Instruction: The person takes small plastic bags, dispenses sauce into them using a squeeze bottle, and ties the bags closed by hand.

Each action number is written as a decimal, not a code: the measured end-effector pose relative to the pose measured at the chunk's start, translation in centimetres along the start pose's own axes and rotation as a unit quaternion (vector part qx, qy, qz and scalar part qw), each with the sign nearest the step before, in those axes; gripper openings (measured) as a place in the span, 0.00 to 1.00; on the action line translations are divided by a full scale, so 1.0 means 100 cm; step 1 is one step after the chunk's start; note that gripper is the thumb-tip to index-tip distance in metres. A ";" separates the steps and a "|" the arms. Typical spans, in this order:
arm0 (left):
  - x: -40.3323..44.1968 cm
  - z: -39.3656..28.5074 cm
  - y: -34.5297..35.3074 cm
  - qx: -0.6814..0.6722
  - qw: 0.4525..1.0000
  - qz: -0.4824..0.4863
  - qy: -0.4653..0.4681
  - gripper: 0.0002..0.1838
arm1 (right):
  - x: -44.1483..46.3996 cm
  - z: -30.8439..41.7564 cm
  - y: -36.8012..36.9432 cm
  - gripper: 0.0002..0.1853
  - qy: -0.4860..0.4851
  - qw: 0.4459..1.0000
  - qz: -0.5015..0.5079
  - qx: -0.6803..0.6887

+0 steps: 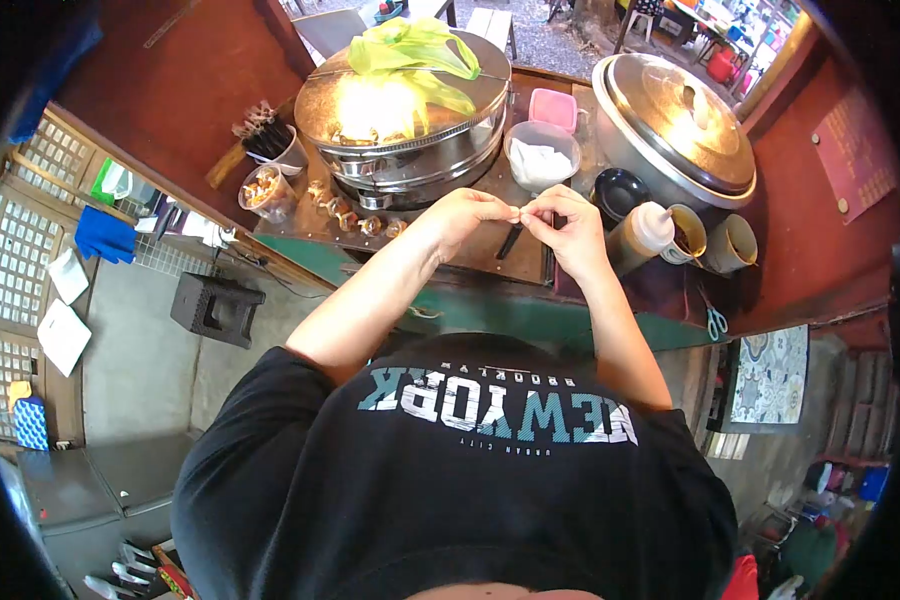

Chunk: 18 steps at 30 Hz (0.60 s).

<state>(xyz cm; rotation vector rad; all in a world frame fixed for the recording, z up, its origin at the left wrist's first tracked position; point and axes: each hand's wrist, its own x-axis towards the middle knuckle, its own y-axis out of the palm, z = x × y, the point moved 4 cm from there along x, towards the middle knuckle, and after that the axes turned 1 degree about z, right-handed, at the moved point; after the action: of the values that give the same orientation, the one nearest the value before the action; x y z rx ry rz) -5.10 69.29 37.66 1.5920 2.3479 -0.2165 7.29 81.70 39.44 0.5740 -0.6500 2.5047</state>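
Observation:
My left hand (462, 218) and my right hand (572, 230) meet above the counter edge, thumbs and fingertips pinched together. Whatever lies between the fingertips is too small to make out. Just under them, a dark flat handle-like strip (510, 241) rests on the brown counter. Beyond the hands stands a clear plastic tub (542, 158) with white plastic film or bags inside, a pink lid (553, 108) behind it. A squeeze bottle (642, 238) with a pale cap stands beside my right forearm. Left of my left hand, several small wrapped pieces (345, 215) sit along the counter.
A round metal steamer (410, 160) carries a yellow-green plastic bag (410, 50). A large lidded pot (685, 125) stands right, near a black bowl (620, 193) and sauce containers (732, 245). Scissors (714, 318) hang at the front edge. Two cups (267, 192) stand left; a black stool (215, 308) is below.

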 end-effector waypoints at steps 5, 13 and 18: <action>0.018 0.009 -0.007 0.053 0.989 -0.032 0.136 0.09 | 0.003 -0.002 0.004 0.05 -0.015 0.998 -0.017 -0.059; 0.016 -0.008 0.006 0.364 0.841 -0.165 0.365 0.08 | 0.003 -0.032 0.002 0.05 0.025 0.999 0.019 -0.027; 0.026 -0.002 0.005 0.437 0.776 -0.183 0.416 0.09 | 0.002 -0.035 0.001 0.04 0.047 0.997 0.049 -0.032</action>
<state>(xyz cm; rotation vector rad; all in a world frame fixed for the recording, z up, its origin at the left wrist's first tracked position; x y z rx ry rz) -5.60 71.83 36.98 1.7756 3.6068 -1.0016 6.11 83.61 36.72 0.4065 -0.7349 2.5744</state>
